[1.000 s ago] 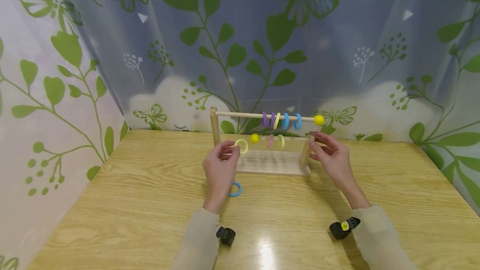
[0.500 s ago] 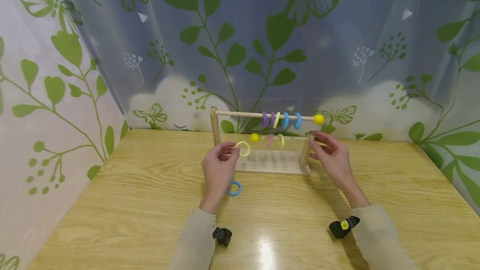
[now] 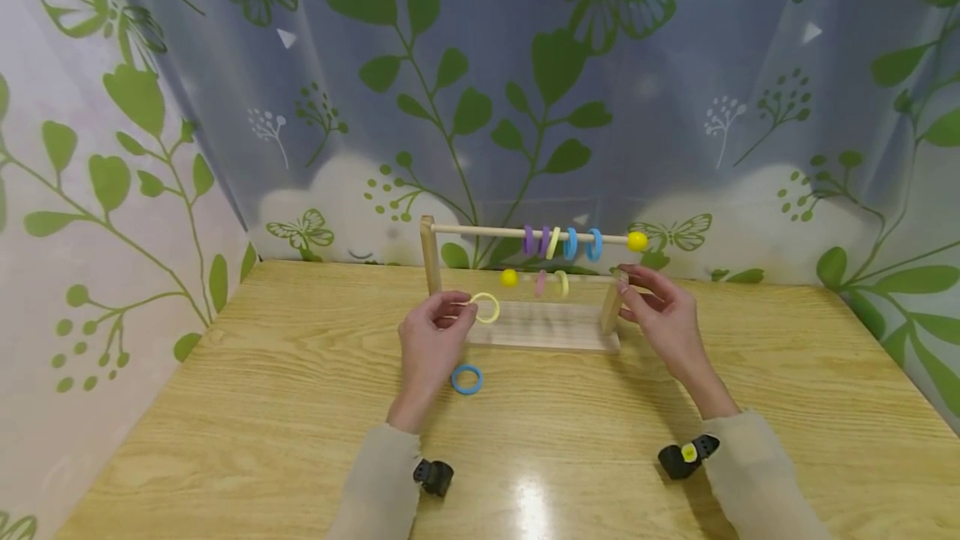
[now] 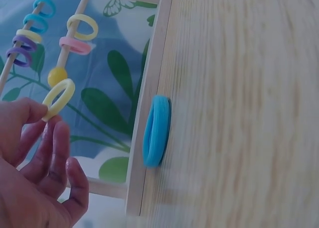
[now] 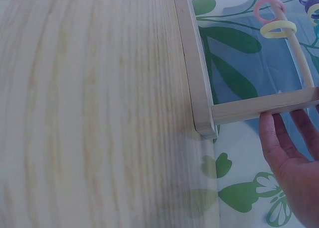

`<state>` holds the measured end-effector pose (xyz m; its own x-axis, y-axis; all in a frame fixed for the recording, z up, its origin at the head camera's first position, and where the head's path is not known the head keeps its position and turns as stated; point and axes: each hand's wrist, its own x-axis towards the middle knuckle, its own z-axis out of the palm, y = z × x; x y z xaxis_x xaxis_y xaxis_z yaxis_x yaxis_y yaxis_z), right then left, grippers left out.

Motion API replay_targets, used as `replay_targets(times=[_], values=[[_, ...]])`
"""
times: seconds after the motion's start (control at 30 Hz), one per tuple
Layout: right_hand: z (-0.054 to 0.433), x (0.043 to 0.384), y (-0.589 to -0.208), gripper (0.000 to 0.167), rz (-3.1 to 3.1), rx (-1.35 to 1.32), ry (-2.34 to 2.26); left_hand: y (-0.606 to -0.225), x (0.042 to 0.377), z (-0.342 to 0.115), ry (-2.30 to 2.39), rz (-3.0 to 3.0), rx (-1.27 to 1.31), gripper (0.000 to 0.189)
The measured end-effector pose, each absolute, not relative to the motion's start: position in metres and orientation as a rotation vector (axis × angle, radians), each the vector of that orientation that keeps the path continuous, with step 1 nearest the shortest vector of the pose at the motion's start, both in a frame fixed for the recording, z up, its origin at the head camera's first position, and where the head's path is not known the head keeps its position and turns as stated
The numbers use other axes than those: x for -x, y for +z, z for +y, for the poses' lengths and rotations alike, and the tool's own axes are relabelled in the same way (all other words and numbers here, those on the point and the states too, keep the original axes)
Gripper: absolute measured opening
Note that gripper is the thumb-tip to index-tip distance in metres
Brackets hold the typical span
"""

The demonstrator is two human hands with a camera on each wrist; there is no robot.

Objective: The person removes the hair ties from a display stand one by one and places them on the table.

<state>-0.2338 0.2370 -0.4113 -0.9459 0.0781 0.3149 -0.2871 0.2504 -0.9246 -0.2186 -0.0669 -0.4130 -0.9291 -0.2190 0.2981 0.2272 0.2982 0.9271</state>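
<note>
Between thumb and fingertips, my left hand (image 3: 431, 344) pinches a pale yellow ring (image 3: 485, 307) in front of the wooden stand (image 3: 543, 340). In the left wrist view this ring (image 4: 59, 99) is just short of the yellow ball (image 4: 57, 76) that caps the lower rod. A pink ring (image 3: 541, 282) and another pale yellow ring (image 3: 563, 283) hang on that rod. My right hand (image 3: 663, 319) grips the top of the stand's short right post (image 3: 611, 311). The right wrist view has its fingers against the post (image 5: 249, 107). A blue ring (image 3: 467, 380) lies on the table near my left wrist.
The stand's upper rod (image 3: 480, 230) runs from the tall left post (image 3: 431, 257) to a yellow end ball (image 3: 637, 242). Purple, yellow and blue rings hang along it. A leaf-patterned curtain (image 3: 480, 107) closes off the table's (image 3: 562, 457) back.
My left hand has drifted slightly down and left, still pinching the yellow ring, which has lowered a little. More of the blue ring shows. The right hand stays on the post.
</note>
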Motion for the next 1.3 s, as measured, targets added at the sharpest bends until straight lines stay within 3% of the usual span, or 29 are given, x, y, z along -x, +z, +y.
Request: replay_targets(times=[1.3], values=[[0.237,0.233,-0.411,0.043,-2.238,-0.196,1.753,-0.417,0.212,-0.087,-1.636,-2.676,0.391,0.007]])
